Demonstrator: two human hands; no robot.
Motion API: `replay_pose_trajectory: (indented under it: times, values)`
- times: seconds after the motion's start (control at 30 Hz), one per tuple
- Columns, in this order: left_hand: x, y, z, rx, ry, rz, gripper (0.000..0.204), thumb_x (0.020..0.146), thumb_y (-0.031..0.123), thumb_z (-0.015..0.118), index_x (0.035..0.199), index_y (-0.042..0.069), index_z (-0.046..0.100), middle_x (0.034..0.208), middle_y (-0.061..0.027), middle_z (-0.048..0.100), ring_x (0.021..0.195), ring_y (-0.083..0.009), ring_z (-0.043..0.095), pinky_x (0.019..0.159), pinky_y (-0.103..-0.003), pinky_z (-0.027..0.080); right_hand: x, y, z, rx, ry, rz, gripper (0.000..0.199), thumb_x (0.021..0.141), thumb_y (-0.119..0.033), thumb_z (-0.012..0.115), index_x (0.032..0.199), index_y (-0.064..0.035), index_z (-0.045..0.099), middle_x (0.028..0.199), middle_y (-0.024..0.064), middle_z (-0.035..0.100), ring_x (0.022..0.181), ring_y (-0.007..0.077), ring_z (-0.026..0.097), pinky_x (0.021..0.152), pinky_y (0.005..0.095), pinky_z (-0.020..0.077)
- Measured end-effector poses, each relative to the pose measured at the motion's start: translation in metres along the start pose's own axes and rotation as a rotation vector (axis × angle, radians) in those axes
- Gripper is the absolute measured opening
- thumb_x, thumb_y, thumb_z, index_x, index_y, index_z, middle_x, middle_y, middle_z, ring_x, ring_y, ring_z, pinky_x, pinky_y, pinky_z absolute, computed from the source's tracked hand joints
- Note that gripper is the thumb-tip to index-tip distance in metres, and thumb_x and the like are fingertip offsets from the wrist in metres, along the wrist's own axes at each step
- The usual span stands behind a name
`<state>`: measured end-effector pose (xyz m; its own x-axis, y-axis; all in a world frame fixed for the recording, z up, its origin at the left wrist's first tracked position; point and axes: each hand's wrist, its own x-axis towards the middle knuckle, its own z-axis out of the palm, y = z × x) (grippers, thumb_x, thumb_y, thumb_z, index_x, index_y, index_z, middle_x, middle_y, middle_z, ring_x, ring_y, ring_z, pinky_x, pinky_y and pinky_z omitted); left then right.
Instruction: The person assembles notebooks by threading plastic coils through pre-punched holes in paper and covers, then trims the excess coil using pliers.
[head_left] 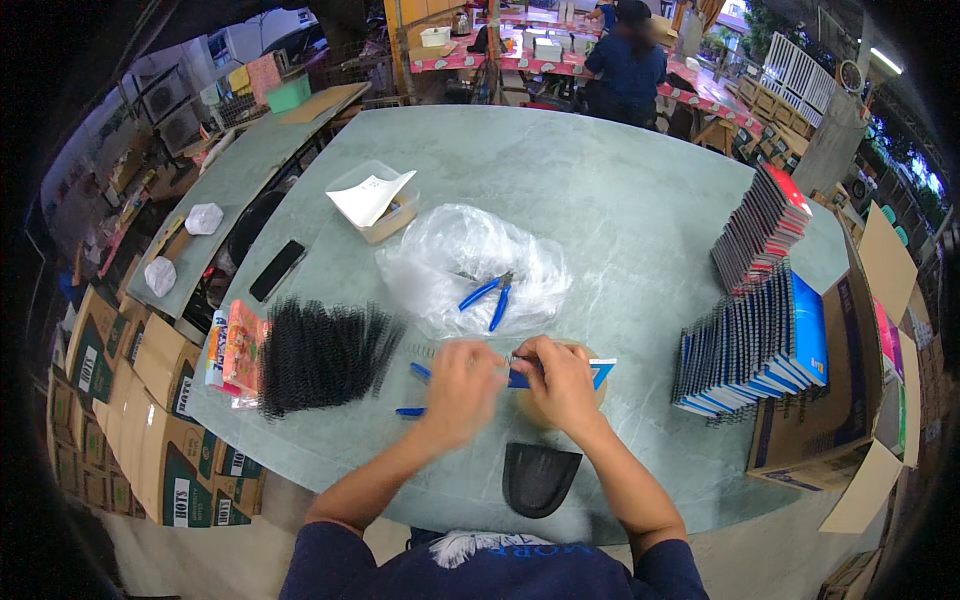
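Note:
My left hand (462, 392) is smeared by motion just left of my right hand, so its finger posture is unclear. My right hand (562, 378) has thumb and fingers pinched together at the edge of a blue-covered notebook (602, 373), which it mostly hides. Under the notebook a round tan object (541, 412) shows in part. Beside my left hand, blue tool handles (410, 411) poke out, their heads hidden. Further left lies a heap of black spiral binding coils (328, 358). Blue-handled cutters (490, 298) rest on a clear plastic bag (430, 265) beyond my hands.
Stacks of blue spiral notebooks (755, 345) and red ones (762, 225) stand at right, beside an open cardboard box (815, 415). A black mesh pad (540, 480) lies near me. Phone (277, 270), plastic tub (385, 225) and colourful packets (242, 348) are at left. Another person (628, 65) stands beyond the table.

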<state>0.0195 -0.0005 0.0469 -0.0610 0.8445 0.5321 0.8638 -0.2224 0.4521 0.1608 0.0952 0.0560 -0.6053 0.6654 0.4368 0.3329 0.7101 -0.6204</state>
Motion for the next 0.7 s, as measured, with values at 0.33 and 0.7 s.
replay_pose_trajectory:
  times: [0.33, 0.7]
  values:
    - [-0.059, 0.04, 0.02, -0.391, -0.522, -0.292, 0.04, 0.068, 0.023, 0.075, 0.098, 0.003, 0.056, 0.094, -0.0161, 0.055, 0.092, -0.0318, 0.053, 0.084, -0.041, 0.042, 0.003, 0.034, -0.054, 0.068, -0.102, 0.167, 0.017, 0.069, -0.004, 0.073, 0.084, -0.004, 0.064, 0.078, 0.0092, 0.065, 0.072, 0.0205, 0.062, 0.069, 0.0284, 0.0479]
    - [0.032, 0.024, -0.034, -0.221, 0.278, -0.15, 0.028, 0.078, 0.005, 0.062, 0.106, 0.007, 0.064, 0.093, -0.0138, 0.064, 0.08, -0.0259, 0.062, 0.073, -0.034, 0.049, -0.033, 0.071, -0.053, 0.816, -0.094, 0.435, 0.02, 0.073, -0.001, 0.072, 0.092, 0.0012, 0.067, 0.09, 0.0063, 0.068, 0.083, 0.0099, 0.059, 0.075, 0.0231, 0.0465]
